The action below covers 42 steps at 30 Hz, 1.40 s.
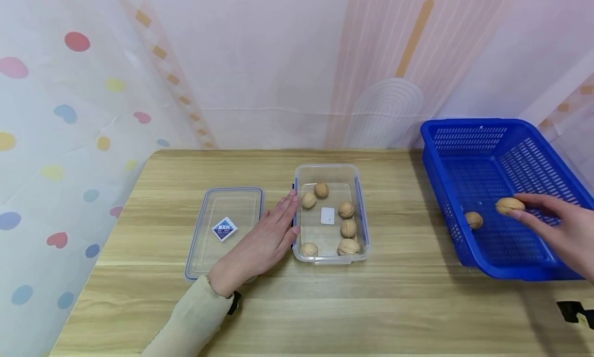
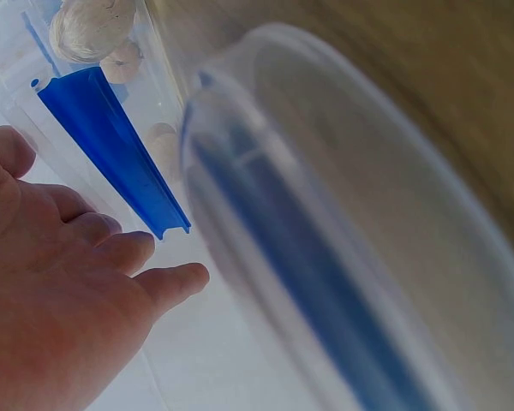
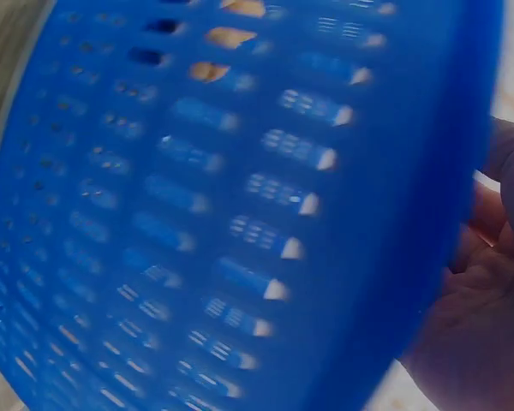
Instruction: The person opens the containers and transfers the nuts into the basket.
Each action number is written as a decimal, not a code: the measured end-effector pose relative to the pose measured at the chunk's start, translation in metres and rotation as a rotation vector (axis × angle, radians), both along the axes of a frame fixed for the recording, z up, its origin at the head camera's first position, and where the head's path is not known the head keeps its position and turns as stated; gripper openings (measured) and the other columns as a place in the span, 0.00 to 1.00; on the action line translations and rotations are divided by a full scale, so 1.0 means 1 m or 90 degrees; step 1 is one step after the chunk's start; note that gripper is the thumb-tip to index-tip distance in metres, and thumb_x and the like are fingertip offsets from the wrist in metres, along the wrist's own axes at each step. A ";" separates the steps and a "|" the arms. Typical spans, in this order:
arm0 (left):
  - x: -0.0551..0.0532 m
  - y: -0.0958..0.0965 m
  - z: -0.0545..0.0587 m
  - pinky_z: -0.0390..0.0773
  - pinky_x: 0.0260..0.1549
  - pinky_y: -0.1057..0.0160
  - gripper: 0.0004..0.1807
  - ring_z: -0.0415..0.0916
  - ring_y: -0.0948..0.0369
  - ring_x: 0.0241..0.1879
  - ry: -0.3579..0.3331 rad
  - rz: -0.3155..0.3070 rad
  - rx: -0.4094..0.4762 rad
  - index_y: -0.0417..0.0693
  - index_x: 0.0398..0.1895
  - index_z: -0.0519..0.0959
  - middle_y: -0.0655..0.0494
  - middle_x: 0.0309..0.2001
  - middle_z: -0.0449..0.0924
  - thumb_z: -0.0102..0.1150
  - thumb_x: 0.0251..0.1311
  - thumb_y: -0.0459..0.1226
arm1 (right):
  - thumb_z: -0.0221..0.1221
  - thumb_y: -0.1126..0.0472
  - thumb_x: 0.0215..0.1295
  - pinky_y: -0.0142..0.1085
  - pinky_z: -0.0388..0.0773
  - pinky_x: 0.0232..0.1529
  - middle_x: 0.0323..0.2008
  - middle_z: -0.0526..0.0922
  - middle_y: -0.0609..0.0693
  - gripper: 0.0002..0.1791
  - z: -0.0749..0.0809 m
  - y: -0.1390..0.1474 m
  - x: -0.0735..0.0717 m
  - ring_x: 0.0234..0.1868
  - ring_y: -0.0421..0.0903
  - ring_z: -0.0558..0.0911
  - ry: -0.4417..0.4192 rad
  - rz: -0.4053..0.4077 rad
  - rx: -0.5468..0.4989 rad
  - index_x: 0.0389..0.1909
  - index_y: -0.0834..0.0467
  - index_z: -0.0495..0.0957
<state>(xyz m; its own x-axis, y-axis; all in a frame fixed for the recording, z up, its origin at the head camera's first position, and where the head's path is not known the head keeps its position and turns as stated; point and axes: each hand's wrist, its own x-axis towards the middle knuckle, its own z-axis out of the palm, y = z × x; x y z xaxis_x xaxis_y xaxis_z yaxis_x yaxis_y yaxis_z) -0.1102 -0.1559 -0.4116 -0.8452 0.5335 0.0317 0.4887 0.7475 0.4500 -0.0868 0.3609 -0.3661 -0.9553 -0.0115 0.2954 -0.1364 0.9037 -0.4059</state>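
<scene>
Your right hand (image 1: 562, 224) pinches a tan, ridged oval walnut (image 1: 508, 206) between thumb and fingers, above the blue rectangular plastic basket (image 1: 524, 274) with slotted walls. Another tan, rounded walnut (image 1: 474, 220) lies inside that basket, close to its left wall. In the right wrist view the slotted blue wall fills most of the picture and partly hides your hand; patches of tan show through a few slots.

Your left hand (image 1: 259, 241) has its fingers stretched out, holding nothing, with the fingertips at the left side of the clear rectangular plastic box (image 1: 329, 257). From the left wrist you can see a blue plastic latch flap (image 2: 111, 145) just beside those fingers. Six walnuts sit in the box: two near the back, three along the right side and one at the front left corner, around a small white square label (image 1: 327, 216).

Left of the box, partly beneath your left hand, lies a clear plastic lid (image 1: 225, 205) with a blue seal and a blue-and-white diamond-set sticker (image 1: 225, 229). Everything stands on a wood-grain worktop (image 1: 408, 305).
</scene>
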 end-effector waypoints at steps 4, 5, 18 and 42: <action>0.000 0.000 0.000 0.53 0.74 0.36 0.35 0.41 0.51 0.82 -0.004 0.001 -0.001 0.41 0.84 0.45 0.51 0.84 0.37 0.37 0.84 0.48 | 0.63 0.50 0.75 0.58 0.74 0.34 0.46 0.82 0.76 0.28 0.001 0.004 -0.007 0.42 0.74 0.80 -0.047 -0.002 0.072 0.54 0.74 0.78; 0.000 0.000 0.000 0.54 0.74 0.36 0.35 0.41 0.51 0.82 -0.004 0.001 0.000 0.41 0.84 0.45 0.51 0.84 0.37 0.38 0.84 0.48 | 0.63 0.49 0.74 0.58 0.74 0.33 0.45 0.83 0.76 0.28 0.001 0.005 -0.008 0.41 0.74 0.81 -0.056 0.000 0.084 0.53 0.73 0.79; 0.000 -0.001 0.001 0.53 0.74 0.36 0.35 0.40 0.52 0.82 -0.008 0.004 0.003 0.41 0.84 0.45 0.51 0.84 0.37 0.38 0.83 0.48 | 0.65 0.53 0.72 0.56 0.79 0.29 0.43 0.83 0.75 0.26 -0.008 0.010 -0.026 0.37 0.70 0.83 -0.149 0.063 0.155 0.51 0.76 0.80; 0.000 0.000 0.001 0.53 0.74 0.35 0.36 0.42 0.50 0.82 -0.001 0.000 -0.003 0.41 0.84 0.44 0.50 0.84 0.37 0.38 0.84 0.48 | 0.68 0.64 0.68 0.64 0.78 0.43 0.40 0.87 0.67 0.17 -0.014 0.023 -0.033 0.46 0.73 0.83 -0.296 0.145 0.186 0.49 0.74 0.82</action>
<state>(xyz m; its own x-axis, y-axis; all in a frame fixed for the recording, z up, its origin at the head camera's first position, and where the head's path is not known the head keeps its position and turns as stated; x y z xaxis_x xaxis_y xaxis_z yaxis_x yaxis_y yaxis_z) -0.1100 -0.1561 -0.4109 -0.8449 0.5343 0.0274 0.4883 0.7493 0.4473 -0.1200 0.3843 -0.3804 -0.9475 -0.2494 -0.2004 -0.2074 0.9557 -0.2089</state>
